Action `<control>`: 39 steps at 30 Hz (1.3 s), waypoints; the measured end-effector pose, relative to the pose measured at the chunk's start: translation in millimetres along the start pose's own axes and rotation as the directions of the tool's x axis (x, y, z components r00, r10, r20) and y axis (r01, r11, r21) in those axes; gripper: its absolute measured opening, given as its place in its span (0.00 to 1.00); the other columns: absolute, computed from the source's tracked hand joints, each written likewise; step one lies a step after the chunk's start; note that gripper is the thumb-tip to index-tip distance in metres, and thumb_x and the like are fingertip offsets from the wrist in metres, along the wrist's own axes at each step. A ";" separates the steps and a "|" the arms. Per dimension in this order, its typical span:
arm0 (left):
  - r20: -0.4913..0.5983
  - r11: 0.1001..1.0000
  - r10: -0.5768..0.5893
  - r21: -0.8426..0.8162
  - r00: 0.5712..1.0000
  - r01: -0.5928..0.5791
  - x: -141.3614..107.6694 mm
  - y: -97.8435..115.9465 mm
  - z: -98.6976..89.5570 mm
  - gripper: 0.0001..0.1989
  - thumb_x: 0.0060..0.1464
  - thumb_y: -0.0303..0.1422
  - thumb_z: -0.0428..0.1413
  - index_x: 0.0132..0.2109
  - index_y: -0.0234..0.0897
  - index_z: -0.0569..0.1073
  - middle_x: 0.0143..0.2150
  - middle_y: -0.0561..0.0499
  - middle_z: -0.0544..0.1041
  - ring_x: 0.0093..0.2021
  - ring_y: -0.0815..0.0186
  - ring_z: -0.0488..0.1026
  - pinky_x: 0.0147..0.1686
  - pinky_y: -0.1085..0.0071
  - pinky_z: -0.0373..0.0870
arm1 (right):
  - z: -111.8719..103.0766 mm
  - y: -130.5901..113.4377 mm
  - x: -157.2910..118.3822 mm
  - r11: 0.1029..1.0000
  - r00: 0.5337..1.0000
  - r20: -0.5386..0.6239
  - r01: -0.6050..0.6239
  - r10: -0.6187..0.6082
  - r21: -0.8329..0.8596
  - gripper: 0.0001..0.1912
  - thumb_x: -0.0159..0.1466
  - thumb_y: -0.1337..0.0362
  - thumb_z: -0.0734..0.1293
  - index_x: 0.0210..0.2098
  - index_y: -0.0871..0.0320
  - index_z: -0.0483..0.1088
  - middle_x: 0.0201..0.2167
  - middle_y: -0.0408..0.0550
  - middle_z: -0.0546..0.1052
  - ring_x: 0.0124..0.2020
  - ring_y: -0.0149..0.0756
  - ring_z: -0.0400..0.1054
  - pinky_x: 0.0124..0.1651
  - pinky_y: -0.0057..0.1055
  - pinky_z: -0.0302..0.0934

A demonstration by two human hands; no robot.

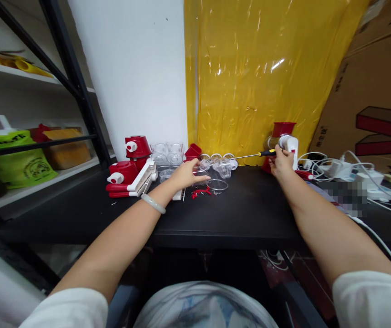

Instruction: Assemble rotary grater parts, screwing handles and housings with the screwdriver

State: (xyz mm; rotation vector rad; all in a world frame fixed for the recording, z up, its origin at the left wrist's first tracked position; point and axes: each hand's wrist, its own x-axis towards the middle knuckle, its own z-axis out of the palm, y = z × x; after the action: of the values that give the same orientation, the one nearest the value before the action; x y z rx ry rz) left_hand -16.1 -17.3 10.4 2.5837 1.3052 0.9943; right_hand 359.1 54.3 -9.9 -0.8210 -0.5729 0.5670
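One screwdriver [263,153] with a black-and-yellow handle runs above the far edge of a black table [236,214], its shaft pointing left to clear plastic parts [222,169] near that edge's middle. The right hand [282,162] closes around the handle; the left hand [186,174] arches beside the parts, thumb and fingers parted, though whether it grips one cannot be told. Small red pieces [201,193] lie nearer the front edge. Red-and-white devices [123,171] stand toward the far left corner, while white adapters [341,168] crowd the table's right end.
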 end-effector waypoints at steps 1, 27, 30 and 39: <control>-0.002 1.000 0.002 -0.002 1.000 -0.002 0.0 0.1 -0.1 0.25 0.45 0.50 0.64 0.43 0.38 0.69 0.41 0.47 0.78 0.42 0.58 0.74 0.42 0.63 0.68 | 0.3 -0.4 -0.9 1.000 0.999 -0.041 -0.021 0.021 0.002 0.10 0.61 0.62 0.68 0.32 0.54 0.60 0.23 0.38 0.66 0.18 0.25 0.61 0.15 0.18 0.55; 0.007 1.000 -0.018 -0.006 1.000 0.018 0.2 1.7 -0.9 0.25 0.44 0.50 0.64 0.43 0.39 0.69 0.41 0.47 0.77 0.43 0.57 0.74 0.43 0.63 0.68 | 14.0 -14.9 -10.8 0.991 0.991 -0.030 -0.131 0.132 0.043 0.04 0.62 0.71 0.57 0.34 0.56 0.59 0.30 0.43 0.74 0.26 0.29 0.71 0.22 0.23 0.64; 0.005 1.000 -0.016 -0.014 1.000 0.016 0.4 0.5 -0.4 0.25 0.44 0.50 0.64 0.43 0.39 0.70 0.40 0.47 0.77 0.42 0.58 0.74 0.42 0.63 0.68 | 14.4 -18.6 -13.2 0.981 0.981 -0.022 -0.193 0.193 0.023 0.04 0.65 0.68 0.55 0.36 0.53 0.59 0.29 0.41 0.71 0.25 0.28 0.69 0.20 0.23 0.63; 0.000 1.000 -0.001 -0.017 1.000 0.001 0.2 -0.9 0.5 0.25 0.44 0.51 0.64 0.42 0.39 0.70 0.39 0.47 0.78 0.41 0.58 0.75 0.41 0.64 0.68 | 9.3 -9.7 -13.5 0.986 0.999 -0.026 -0.046 0.042 -0.163 0.13 0.64 0.51 0.64 0.39 0.50 0.57 0.29 0.38 0.65 0.18 0.25 0.61 0.15 0.22 0.60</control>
State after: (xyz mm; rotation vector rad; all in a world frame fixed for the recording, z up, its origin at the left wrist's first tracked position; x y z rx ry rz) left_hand -16.4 -16.5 9.8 2.5707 1.2921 1.0013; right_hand 345.7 44.7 -0.3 -0.9960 -0.5873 0.5555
